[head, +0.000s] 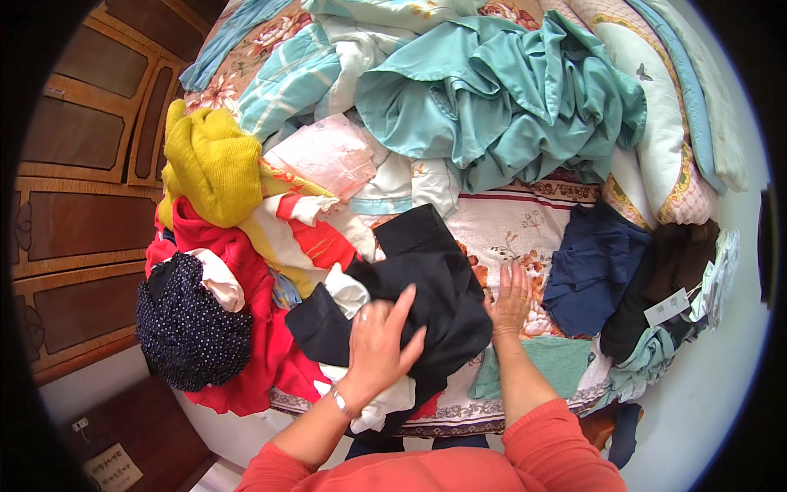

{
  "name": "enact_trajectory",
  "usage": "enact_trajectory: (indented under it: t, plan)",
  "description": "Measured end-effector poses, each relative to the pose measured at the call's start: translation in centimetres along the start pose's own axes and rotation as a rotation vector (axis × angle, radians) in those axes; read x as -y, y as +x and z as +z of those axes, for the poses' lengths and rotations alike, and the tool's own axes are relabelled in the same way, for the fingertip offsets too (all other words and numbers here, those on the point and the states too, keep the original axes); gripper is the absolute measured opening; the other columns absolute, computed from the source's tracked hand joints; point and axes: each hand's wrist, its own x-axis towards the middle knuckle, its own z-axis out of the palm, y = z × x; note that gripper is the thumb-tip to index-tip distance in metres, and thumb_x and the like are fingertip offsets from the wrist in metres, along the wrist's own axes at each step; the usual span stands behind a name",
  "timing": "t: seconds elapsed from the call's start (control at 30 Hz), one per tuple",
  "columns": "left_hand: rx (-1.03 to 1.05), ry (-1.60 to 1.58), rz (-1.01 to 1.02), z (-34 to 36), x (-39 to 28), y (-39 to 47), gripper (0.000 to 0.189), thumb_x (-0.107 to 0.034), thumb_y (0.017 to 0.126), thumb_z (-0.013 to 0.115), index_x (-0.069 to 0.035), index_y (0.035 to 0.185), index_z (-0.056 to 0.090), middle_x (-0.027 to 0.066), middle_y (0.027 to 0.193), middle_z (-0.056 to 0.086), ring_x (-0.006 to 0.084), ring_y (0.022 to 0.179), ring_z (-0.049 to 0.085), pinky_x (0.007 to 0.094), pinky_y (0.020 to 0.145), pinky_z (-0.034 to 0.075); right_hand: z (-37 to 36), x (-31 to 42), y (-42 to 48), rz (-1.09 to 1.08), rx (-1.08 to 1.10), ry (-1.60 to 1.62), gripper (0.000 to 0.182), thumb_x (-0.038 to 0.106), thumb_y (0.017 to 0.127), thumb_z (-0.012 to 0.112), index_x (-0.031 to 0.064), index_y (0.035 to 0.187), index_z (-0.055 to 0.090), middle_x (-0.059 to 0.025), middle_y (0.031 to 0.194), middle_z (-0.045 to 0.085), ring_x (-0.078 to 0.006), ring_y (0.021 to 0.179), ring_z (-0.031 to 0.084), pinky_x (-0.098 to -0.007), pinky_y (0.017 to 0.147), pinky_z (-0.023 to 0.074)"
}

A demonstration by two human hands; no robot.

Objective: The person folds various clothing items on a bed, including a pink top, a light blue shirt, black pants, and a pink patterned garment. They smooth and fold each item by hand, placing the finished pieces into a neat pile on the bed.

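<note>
A black garment (430, 289) lies bunched on the bed in front of me, over white cloth (384, 403) that shows at its lower left. My left hand (382, 338) is over the black garment's left part, fingers spread and slightly blurred; whether it touches the cloth is hard to tell. Flat on the flowered bedspread rests my right hand (511, 301), its fingers slightly apart, beside the black garment's right edge. Under my right forearm is a light green cloth (556, 363). To the right lies a folded navy garment (593, 270).
Red clothing (261, 350), a polka-dot dark garment (190, 326) and a mustard knit (215, 166) pile up at left. A teal sheet (492, 98) is heaped behind. Dark clothes with a tag (667, 307) lie at right. Wooden cabinets (80, 221) stand at far left.
</note>
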Motion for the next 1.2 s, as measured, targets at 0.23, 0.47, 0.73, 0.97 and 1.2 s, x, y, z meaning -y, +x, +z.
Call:
enact_trajectory:
  t: [0.23,0.47,0.73,0.97,1.2]
  plan:
    - [0.034,-0.074,-0.219,7.4,3.1,7.0,0.110,-0.036,0.070,0.080,-0.012,0.152,0.011,0.0330,0.149,0.017,0.0486,0.123,0.042,0.0477,0.101,0.039,0.9,-0.6,0.0,-0.056,-0.057,-0.108,0.060,0.048,0.091,0.046,0.0105,0.138,0.042,-0.0098,0.144,0.040,-0.0266,0.136,0.036,-0.0433,0.111,0.0274]
    - [0.295,0.031,-0.362,7.2,3.3,8.3,0.103,-0.033,0.074,0.077,-0.009,0.150,0.011,0.0242,0.124,0.045,0.0363,0.088,0.065,0.0441,0.072,0.054,0.4,-0.2,0.1,-0.053,-0.062,-0.039,0.062,0.037,0.084,0.058,0.0089,0.138,0.042,-0.0114,0.145,0.040,-0.0289,0.135,0.036,-0.0443,0.110,0.0279]
    - [0.191,0.014,-0.262,8.2,5.1,7.6,0.031,-0.017,0.079,0.062,-0.008,0.108,0.056,0.0128,0.089,0.063,0.0337,0.083,0.064,0.0440,0.071,0.051,-0.7,0.5,0.4,-0.027,-0.037,0.022,0.068,0.029,0.077,0.064,0.0072,0.137,0.042,-0.0134,0.145,0.038,-0.0305,0.135,0.035,-0.0460,0.110,0.0258]
    - [0.016,-0.029,0.003,2.4,3.8,-1.9,0.011,-0.006,0.065,0.063,-0.008,0.075,0.059,0.0062,0.084,0.053,0.0256,0.082,0.054,0.0382,0.069,0.038,-1.3,0.9,0.7,-0.026,-0.050,0.063,0.066,0.027,0.075,0.062,0.0067,0.135,0.043,-0.0149,0.143,0.040,-0.0316,0.134,0.036,-0.0472,0.110,0.0268]
    - [-0.155,0.199,-0.117,7.9,7.6,-4.7,0.009,-0.008,0.062,0.058,-0.013,0.066,0.052,0.0024,0.070,0.049,0.0223,0.070,0.053,0.0375,0.063,0.035,-1.3,1.0,0.6,-0.017,-0.008,0.055,0.065,0.025,0.079,0.058,0.0058,0.138,0.040,-0.0160,0.145,0.037,-0.0331,0.136,0.033,-0.0478,0.112,0.0234]
